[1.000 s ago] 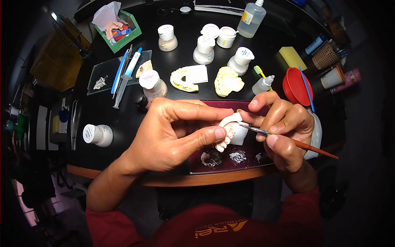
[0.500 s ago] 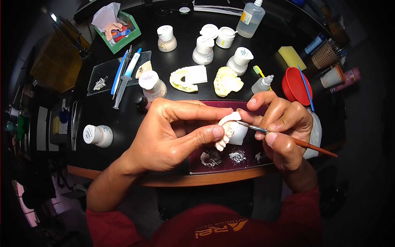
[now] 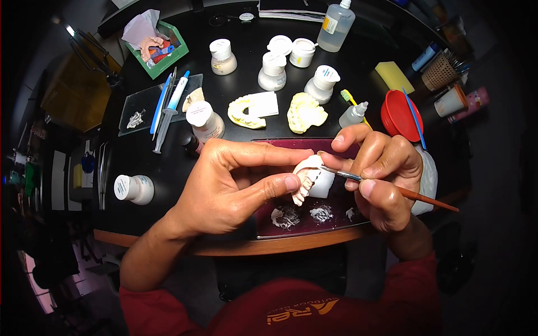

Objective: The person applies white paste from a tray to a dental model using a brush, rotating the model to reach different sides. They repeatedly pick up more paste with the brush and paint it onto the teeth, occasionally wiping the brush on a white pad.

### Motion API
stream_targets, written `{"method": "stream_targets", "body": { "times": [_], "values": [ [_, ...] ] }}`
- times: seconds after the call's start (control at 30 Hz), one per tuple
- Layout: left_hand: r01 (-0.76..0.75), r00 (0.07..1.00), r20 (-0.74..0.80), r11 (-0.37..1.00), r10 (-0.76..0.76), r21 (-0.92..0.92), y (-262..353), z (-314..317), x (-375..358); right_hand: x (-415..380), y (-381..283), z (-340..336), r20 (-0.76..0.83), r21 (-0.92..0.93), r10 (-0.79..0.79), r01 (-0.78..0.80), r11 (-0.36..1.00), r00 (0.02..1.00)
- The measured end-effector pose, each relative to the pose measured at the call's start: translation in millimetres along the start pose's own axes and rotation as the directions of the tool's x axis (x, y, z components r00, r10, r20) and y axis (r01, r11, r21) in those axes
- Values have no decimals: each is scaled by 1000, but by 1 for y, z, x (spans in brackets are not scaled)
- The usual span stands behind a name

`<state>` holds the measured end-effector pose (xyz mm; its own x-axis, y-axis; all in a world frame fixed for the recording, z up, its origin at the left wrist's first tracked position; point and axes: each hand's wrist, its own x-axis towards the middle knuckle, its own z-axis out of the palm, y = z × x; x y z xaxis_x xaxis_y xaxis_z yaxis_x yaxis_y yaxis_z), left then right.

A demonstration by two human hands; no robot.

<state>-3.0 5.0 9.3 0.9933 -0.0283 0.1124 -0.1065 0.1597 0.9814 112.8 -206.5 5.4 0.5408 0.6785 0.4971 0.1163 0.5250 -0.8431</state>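
Between thumb and index finger, my left hand (image 3: pixel 235 185) pinches a pale dental model (image 3: pixel 305 175) with a row of teeth along its lower side. My right hand (image 3: pixel 386 179) grips a fine paintbrush (image 3: pixel 417 196) with a metal ferrule and a reddish-brown handle. The brush tip meets, or lies very close to, the model's right edge. Below the hands lies a dark red mixing slab (image 3: pixel 263 215) with several smears of white paste (image 3: pixel 321 213) along its front. A white square pad (image 3: pixel 320 186) shows behind the model.
Several white-lidded jars (image 3: pixel 273 71) stand across the black table. Yellow dental casts (image 3: pixel 306 113) sit beyond the slab. A red bowl (image 3: pixel 399 116) and a dropper bottle (image 3: pixel 353 115) are at right. A green bin (image 3: pixel 178 53), syringe (image 3: pixel 168 123) and glass plate (image 3: pixel 130 106) are at left.
The model has tilted a little in my left hand, showing more of its upper curve. The brush stays at its right edge. The whole view has shifted slightly.
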Motion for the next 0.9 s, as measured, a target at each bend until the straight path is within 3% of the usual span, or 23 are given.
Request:
{"method": "stream_targets", "body": {
  "times": [0.2,0.47,0.9],
  "values": [
    [104,994,37,989,-100,-110,-3,-2,1,2,4,-1,-52,173,25,-16,985,998],
    [202,978,120,926,-172,-318,-12,-5,4,2,11,0,-93,156,11,4,988,996],
    [136,990,81,958,-120,-252,-12,-4,4,2,4,0,-80,158,35,-22,987,996]
  ]
}}
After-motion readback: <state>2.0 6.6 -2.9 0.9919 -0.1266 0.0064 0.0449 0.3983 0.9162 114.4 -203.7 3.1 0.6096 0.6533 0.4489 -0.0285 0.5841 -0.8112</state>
